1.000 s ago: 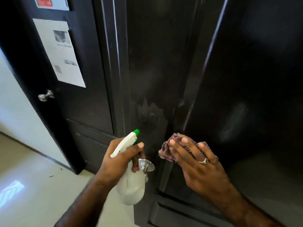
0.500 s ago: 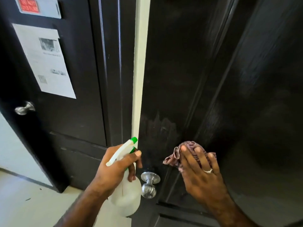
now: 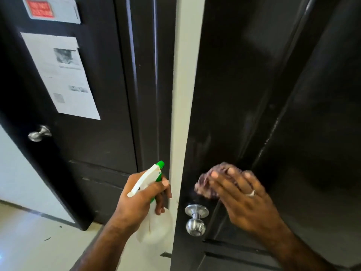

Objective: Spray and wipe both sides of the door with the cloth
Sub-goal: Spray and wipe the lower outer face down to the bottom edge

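Observation:
A glossy black door [image 3: 254, 94] fills the right half of the view, its silver knob [image 3: 196, 220] low near its left edge. My right hand [image 3: 242, 198] presses a crumpled brownish-purple cloth [image 3: 207, 182] flat against the door just above the knob, fingers spread and blurred by motion. My left hand [image 3: 140, 202] grips a white spray bottle [image 3: 154, 223] with a green nozzle, held left of the door's edge and pointing up and right.
A white strip of wall or frame [image 3: 185, 94] runs beside the door's edge. To the left stands another black door [image 3: 97, 133] with a paper notice [image 3: 62, 75], a red sign [image 3: 40, 8] and a silver knob [image 3: 39, 133]. Pale floor [image 3: 29, 241] lies below left.
My right hand has slid the cloth left across the door toward its edge, above the knob. The view shifted, showing more of the white strip. The left hand keeps holding the bottle.

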{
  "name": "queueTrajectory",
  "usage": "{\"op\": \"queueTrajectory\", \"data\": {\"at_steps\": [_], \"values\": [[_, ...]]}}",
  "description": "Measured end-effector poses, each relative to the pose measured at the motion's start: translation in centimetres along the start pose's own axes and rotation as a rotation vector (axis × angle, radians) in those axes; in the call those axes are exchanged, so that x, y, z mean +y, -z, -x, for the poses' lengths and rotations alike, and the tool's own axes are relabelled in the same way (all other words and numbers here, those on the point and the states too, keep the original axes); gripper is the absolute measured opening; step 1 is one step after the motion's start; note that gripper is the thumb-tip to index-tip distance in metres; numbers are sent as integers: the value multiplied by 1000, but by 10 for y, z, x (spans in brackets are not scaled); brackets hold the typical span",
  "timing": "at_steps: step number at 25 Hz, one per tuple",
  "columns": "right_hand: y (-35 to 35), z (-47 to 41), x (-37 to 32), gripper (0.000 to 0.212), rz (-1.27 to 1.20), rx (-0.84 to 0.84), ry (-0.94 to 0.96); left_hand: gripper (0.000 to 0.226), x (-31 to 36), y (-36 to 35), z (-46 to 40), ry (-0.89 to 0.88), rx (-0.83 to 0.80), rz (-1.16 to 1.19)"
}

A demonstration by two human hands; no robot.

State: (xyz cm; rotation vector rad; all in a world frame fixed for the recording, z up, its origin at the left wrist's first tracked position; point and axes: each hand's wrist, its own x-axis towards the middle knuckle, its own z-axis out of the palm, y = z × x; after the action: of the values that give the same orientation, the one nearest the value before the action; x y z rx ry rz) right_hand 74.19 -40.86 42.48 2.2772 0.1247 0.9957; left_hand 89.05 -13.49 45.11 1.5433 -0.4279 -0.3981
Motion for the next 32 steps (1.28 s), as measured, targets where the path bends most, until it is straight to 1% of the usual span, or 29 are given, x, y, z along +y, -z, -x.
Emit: {"op": "queueTrajectory", "data": {"at_steps": [1,3,4,5,6,8,9,10,11,13,14,15,16,17,18,19,20,21,22,23,24,25,26,27,28,29,30,32], "values": [[6,-26,2,79,-31,68,-109,49,-3,6,2,19,31,-5],[12,-91,-4,66,-116,198,-347,40,-9,14,3,37,92,-12],[13,-114,-16,65,-129,221,-386,36,-10,16,5,53,123,-9],[10,-120,-28,67,-112,204,-321,36,-11,18,5,63,142,-4],[3,-110,-37,72,-73,140,-168,41,-11,19,5,65,142,-5],[-6,-58,-41,86,-29,-67,128,50,-8,26,6,60,99,-26],[-3,-37,-31,90,-4,-121,199,51,-7,30,6,49,86,-30],[0,-28,-17,91,9,-100,211,51,-5,35,7,39,85,-22],[5,-32,-5,88,10,-59,163,49,-5,39,8,32,96,-19],[15,-68,13,73,-4,79,-43,42,-5,42,10,16,112,-19],[17,-91,12,68,-23,154,-171,41,-6,42,10,9,110,-10],[17,-109,2,66,-29,190,-254,41,-6,41,11,15,108,1],[13,-118,-12,67,-13,199,-247,37,-6,39,12,27,102,5],[5,-111,-31,71,11,148,-146,29,-5,37,13,26,96,0],[-5,-91,-47,78,25,39,17,17,-4,35,14,16,92,-4],[-14,-60,-55,86,14,-86,169,12,-3,34,15,17,95,-3],[-19,-29,-50,94,22,-174,272,19,-3,35,15,21,91,0],[-17,-7,-36,97,23,-209,309,37,-3,37,16,23,84,2],[-14,7,-20,97,22,-199,294,56,-2,40,17,25,70,-3],[-11,15,-6,94,19,-181,247,67,0,41,18,30,61,0],[-7,14,2,92,16,-167,187,70,0,41,19,32,62,7],[-4,7,2,90,15,-157,122,66,-1,40,20,44,65,13],[-3,-5,-8,90,14,-137,90,53,-2,38,21,47,69,19],[-6,-17,-25,91,3,-131,92,34,-3,35,21,46,87,24],[-11,-27,-44,91,-19,-160,118,18,-4,31,23,50,102,26],[-16,-35,-59,91,-50,-192,149,14,-4,26,23,59,107,26],[-20,-39,-65,90,-74,-215,166,18,-4,23,23,72,104,33],[-21,-32,-50,86,-75,-229,198,23,-4,19,22,98,121,54]]}}
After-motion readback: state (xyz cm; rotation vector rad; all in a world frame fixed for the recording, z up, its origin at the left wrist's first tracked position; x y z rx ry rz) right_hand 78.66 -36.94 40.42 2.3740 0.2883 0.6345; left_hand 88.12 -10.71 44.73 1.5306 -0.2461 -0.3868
